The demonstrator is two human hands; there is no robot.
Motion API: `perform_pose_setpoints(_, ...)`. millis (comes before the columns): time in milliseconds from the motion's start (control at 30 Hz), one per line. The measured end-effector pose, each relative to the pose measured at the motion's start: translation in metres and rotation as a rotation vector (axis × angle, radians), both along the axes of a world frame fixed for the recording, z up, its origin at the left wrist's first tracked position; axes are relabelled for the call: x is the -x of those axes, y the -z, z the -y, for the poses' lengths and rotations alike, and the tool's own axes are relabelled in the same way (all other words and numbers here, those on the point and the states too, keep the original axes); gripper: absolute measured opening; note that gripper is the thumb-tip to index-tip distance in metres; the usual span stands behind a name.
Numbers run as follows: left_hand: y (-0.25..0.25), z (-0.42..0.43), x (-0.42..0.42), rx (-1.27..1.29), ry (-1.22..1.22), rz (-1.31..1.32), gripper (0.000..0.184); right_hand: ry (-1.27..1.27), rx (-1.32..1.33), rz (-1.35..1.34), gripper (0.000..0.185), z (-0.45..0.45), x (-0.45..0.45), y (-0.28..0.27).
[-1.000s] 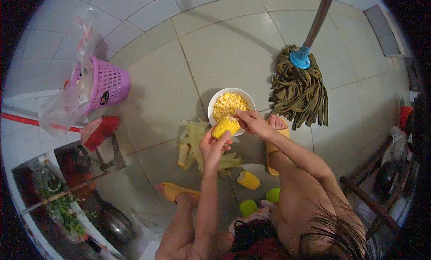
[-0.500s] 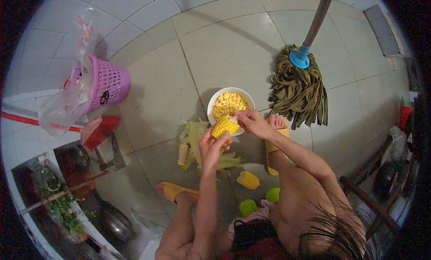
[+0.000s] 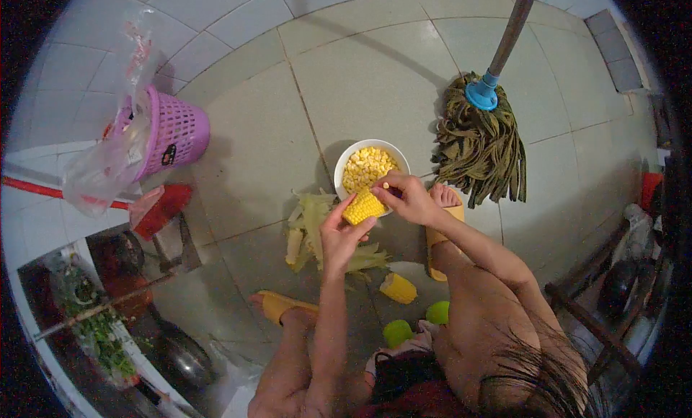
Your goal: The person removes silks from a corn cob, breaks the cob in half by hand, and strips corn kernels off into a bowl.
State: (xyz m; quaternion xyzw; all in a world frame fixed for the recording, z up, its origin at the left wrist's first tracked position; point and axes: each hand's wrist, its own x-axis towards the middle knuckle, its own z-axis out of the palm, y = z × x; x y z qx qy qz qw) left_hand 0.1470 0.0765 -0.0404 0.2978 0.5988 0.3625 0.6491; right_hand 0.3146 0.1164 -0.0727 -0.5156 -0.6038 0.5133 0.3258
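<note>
My left hand (image 3: 342, 236) is closed around a piece of corn cob (image 3: 365, 207) with yellow kernels, held over the near rim of a white bowl (image 3: 342, 163). Loose corn kernels (image 3: 368, 165) lie in the bowl. At the cob's upper right end, my right hand (image 3: 412, 201) is pinched, with a corn kernel (image 3: 386, 185) showing at its fingertips. Pale green corn husks (image 3: 314, 220) are spread on the floor left of the bowl. A second piece of corn cob (image 3: 398, 289) lies nearer to me, below my hands.
A mop (image 3: 481, 137) stands right of the bowl. To the left are a purple basket (image 3: 177, 129) with a plastic bag and a red dustpan (image 3: 164, 209). Greens (image 3: 101, 331) lie on a low shelf at the lower left. My feet in yellow slippers (image 3: 287, 306) flank the husks.
The cob has turned slightly in my left hand and sits a little lower. My right fingers have drawn slightly back from its end, and a kernel now shows at their tips.
</note>
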Motion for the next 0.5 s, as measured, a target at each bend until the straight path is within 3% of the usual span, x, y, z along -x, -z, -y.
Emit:
perform_pose_setpoints(133,0.003,0.000,0.002,0.049,-0.009,0.058,0.054,0.230,0.326,-0.156,0.027,-0.005,0.002,0.009)
perform_pose_setpoints(233,-0.004,-0.001,0.002,0.100,-0.057,0.074,0.053,0.177,0.517,-0.030,0.033,-0.012,-0.006,-0.001)
perform_pose_setpoints(333,-0.004,-0.002,0.003,0.077,-0.061,0.088,0.052,0.088,0.460,-0.013,0.038,-0.006,0.000,-0.005)
perform_pose_setpoints(433,-0.004,-0.002,0.001,0.052,-0.068,0.093,0.051,0.049,0.395,-0.222,0.040,-0.002,0.007,-0.020)
perform_pose_setpoints(500,-0.004,-0.002,0.000,0.044,-0.061,0.063,0.051,-0.047,0.339,-0.113,0.042,-0.003,0.005,-0.016)
